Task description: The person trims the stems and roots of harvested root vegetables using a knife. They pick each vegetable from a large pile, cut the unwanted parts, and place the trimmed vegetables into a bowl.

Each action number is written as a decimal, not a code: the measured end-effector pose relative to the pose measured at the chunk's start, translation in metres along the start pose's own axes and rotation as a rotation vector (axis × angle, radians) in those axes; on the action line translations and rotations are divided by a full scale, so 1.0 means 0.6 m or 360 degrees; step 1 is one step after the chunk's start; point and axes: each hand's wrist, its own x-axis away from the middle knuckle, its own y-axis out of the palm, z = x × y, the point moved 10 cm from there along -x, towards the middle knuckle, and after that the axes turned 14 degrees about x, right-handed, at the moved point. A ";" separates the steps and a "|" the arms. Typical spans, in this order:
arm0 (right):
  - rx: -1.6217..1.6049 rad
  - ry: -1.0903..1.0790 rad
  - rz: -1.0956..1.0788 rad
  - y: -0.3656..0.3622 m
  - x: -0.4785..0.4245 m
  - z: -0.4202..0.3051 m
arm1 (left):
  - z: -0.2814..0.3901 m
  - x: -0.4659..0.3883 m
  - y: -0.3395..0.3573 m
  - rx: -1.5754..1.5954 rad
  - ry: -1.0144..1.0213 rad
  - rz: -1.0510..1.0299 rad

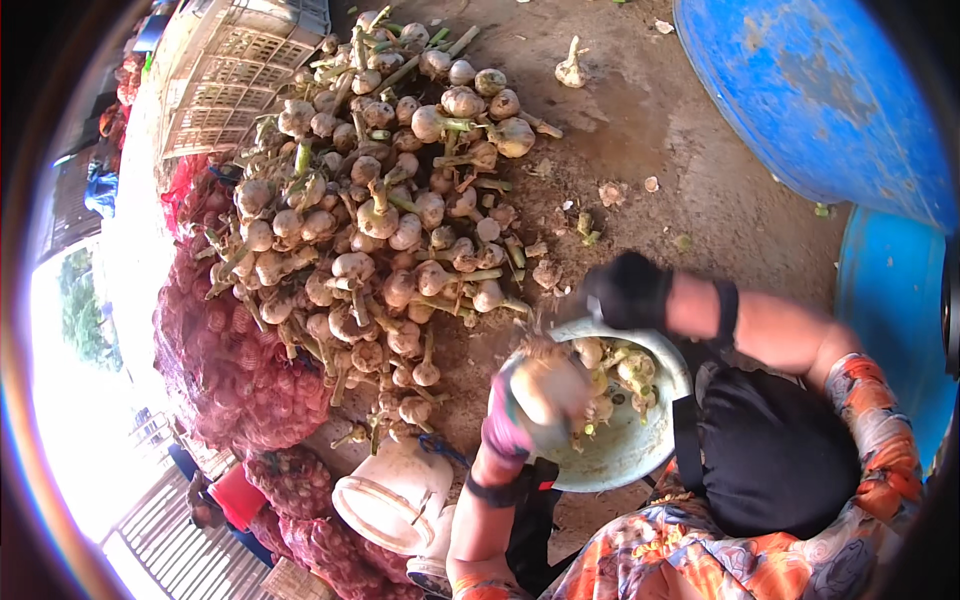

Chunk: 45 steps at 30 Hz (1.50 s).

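Note:
My left hand (514,420), in a pink and grey glove, is shut on a pale garlic bulb (536,386), its roots pointing up, over the left rim of a basin. My right hand (626,291), in a black glove, is bent at the basin's upper rim near the bulb. It is motion-blurred; a small bright spot shows at its fingers, but what it holds cannot be made out. The pale green basin (611,472) holds several trimmed garlic bulbs (636,369). Beyond my hands a large heap of garlic bulbs with stalks (390,217) lies on the floor.
Red mesh sacks of garlic (232,360) line the heap's left side, below a plastic crate (244,75). A white bucket (397,487) lies tilted near my left arm. Blue barrels (825,82) stand at right. Loose stalk pieces, root trimmings and one bulb (571,71) are on the concrete floor.

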 end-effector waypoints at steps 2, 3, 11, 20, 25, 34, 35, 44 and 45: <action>0.0194 0.0343 -0.0263 0.040 0.042 0.100 | 0.014 -0.020 0.049 0.0376 -0.0244 -0.0275; 0.0320 0.0513 -0.0459 0.042 0.051 0.121 | 0.019 -0.025 0.045 0.0316 -0.0300 -0.0225; -0.0331 -0.0237 0.0332 -0.129 0.024 -0.082 | 0.018 -0.032 -0.035 0.0206 -0.0050 0.0312; -0.0137 -0.0271 0.0163 -0.088 0.036 -0.090 | -0.037 -0.016 -0.012 0.0252 -0.0371 0.0268; -0.0128 -0.0229 0.0168 -0.037 0.036 -0.046 | -0.097 0.025 0.005 0.1320 -0.0665 0.0563; -0.0897 0.0323 0.0098 -0.053 0.028 -0.016 | -0.045 -0.038 -0.047 0.2018 0.0068 0.0299; -0.1141 0.0358 0.0014 -0.048 0.029 -0.034 | -0.043 -0.044 -0.049 0.2054 0.0087 0.0449; -0.1409 0.0664 -0.0005 -0.040 0.029 0.006 | -0.061 -0.021 -0.048 0.1840 -0.0234 0.0503; -0.1352 0.0619 0.0002 -0.046 0.025 0.007 | -0.108 0.005 -0.066 0.1380 -0.0658 0.0792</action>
